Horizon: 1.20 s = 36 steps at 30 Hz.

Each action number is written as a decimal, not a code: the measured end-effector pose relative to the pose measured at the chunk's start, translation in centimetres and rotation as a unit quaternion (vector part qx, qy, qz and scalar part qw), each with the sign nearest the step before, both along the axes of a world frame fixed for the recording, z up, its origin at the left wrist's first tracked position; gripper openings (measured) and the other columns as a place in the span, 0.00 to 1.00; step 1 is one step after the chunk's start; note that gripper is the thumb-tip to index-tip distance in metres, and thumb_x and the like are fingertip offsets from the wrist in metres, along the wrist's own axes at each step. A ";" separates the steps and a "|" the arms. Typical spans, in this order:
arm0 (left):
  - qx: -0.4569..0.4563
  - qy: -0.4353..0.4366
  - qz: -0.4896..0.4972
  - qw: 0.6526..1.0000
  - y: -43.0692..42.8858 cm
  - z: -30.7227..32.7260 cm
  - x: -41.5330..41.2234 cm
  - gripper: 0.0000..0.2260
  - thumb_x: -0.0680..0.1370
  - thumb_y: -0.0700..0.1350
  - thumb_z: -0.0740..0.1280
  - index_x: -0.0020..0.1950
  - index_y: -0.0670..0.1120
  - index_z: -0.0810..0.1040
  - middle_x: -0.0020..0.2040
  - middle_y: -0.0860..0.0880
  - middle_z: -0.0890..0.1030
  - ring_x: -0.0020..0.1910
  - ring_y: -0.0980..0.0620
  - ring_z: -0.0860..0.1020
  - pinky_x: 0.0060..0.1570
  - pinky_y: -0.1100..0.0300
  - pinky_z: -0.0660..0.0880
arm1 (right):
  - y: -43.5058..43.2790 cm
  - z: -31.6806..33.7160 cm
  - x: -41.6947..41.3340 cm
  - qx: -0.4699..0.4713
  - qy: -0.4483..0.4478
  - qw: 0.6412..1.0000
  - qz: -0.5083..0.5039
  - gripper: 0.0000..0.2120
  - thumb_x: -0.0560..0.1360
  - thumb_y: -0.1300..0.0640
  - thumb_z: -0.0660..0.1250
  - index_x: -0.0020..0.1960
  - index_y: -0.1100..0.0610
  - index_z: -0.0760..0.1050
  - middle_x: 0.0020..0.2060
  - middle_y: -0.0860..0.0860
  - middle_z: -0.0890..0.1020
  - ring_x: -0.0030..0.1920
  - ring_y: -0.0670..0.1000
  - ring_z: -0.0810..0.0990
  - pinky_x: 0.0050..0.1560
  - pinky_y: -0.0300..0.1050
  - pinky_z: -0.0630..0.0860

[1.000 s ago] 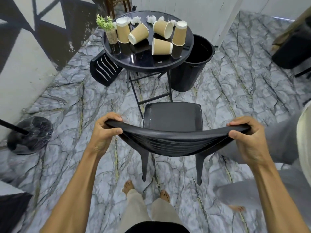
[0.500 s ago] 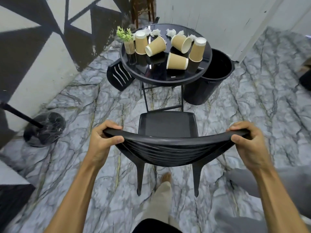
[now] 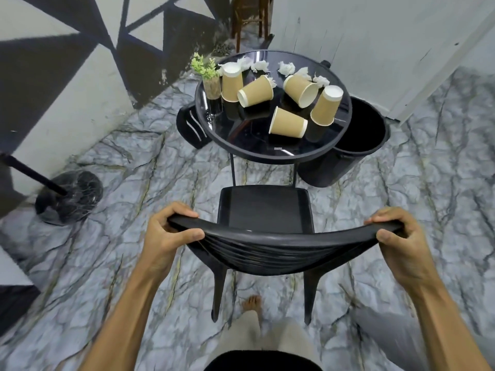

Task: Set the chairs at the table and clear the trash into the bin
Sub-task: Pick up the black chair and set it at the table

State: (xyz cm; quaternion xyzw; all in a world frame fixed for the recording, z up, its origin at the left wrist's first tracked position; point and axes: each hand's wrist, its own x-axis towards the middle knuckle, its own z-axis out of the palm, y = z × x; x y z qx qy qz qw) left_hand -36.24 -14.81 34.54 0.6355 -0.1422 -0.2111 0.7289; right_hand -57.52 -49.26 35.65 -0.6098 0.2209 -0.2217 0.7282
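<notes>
Head view, one frame. I see the left hand (image 3: 166, 236) clenched around the left end of the black chair (image 3: 263, 236) backrest, fingers curled over the top rail, thumb underneath. The right hand (image 3: 399, 242) grips the right end the same way. The chair faces the round black table (image 3: 267, 151); its seat front sits just short of the table's edge, near the table legs.

On the table: five tan paper cups (image 3: 288, 123), two standing upside down, three lying on their sides. Crumpled white tissues (image 3: 286, 67) lie along the far rim. A small potted plant (image 3: 207, 76) stands at the left edge.

A black bin (image 3: 356, 145) stands open just right of the table, partly under its rim. A second black chair (image 3: 191, 127) is tucked at the table's left side.

A small white sticker on the tabletop near the front edge is too small to read. No other writing visible.
</notes>
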 end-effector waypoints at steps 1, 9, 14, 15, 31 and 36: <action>0.002 0.000 0.007 1.000 -0.5 0.1 0.1 0.21 0.51 0.56 0.84 0.37 0.49 0.82 0.39 0.53 0.78 0.38 0.54 0.77 0.37 0.62 0.74 | -0.7 0.0 0.3 0.001 0.002 1.000 0.004 0.15 0.63 0.70 0.65 0.35 0.50 0.80 0.37 0.47 0.80 0.41 0.50 0.78 0.42 0.37 0.76; 0.005 -0.019 0.044 0.999 -4.8 0.9 -1.1 0.21 0.52 0.57 0.83 0.37 0.50 0.81 0.38 0.54 0.78 0.38 0.54 0.76 0.36 0.62 0.73 | -6.6 0.0 1.7 0.015 0.002 0.998 0.055 0.15 0.63 0.71 0.64 0.36 0.51 0.80 0.38 0.49 0.79 0.42 0.51 0.77 0.42 0.38 0.75; -0.009 -0.025 0.081 0.996 -7.4 0.9 -2.5 0.20 0.52 0.53 0.83 0.37 0.49 0.81 0.38 0.53 0.79 0.38 0.54 0.77 0.36 0.63 0.74 | -10.2 0.3 2.3 0.013 0.015 0.995 0.094 0.14 0.62 0.70 0.67 0.36 0.51 0.80 0.38 0.47 0.78 0.41 0.52 0.77 0.40 0.37 0.75; -0.009 -0.025 0.085 0.996 -7.9 0.8 -2.7 0.19 0.53 0.51 0.83 0.37 0.49 0.81 0.39 0.53 0.79 0.39 0.54 0.77 0.37 0.62 0.74 | -10.8 0.2 2.4 0.013 0.017 0.995 0.101 0.14 0.62 0.70 0.67 0.36 0.51 0.80 0.38 0.48 0.78 0.41 0.52 0.77 0.41 0.37 0.75; 0.016 -0.020 0.116 0.993 -11.3 -1.3 -3.8 0.21 0.52 0.54 0.84 0.37 0.49 0.81 0.41 0.48 0.76 0.41 0.51 0.75 0.38 0.59 0.73 | -15.4 -2.0 3.2 0.041 0.033 0.990 0.130 0.15 0.59 0.71 0.68 0.33 0.51 0.79 0.36 0.48 0.78 0.40 0.51 0.77 0.39 0.38 0.76; 0.008 -0.029 0.118 0.993 -10.9 -1.3 -4.5 0.21 0.53 0.55 0.84 0.38 0.49 0.81 0.41 0.48 0.76 0.41 0.50 0.75 0.39 0.59 0.73 | -15.6 -2.1 3.0 0.044 0.031 0.988 0.144 0.16 0.59 0.71 0.67 0.34 0.51 0.80 0.37 0.49 0.78 0.42 0.51 0.77 0.41 0.37 0.76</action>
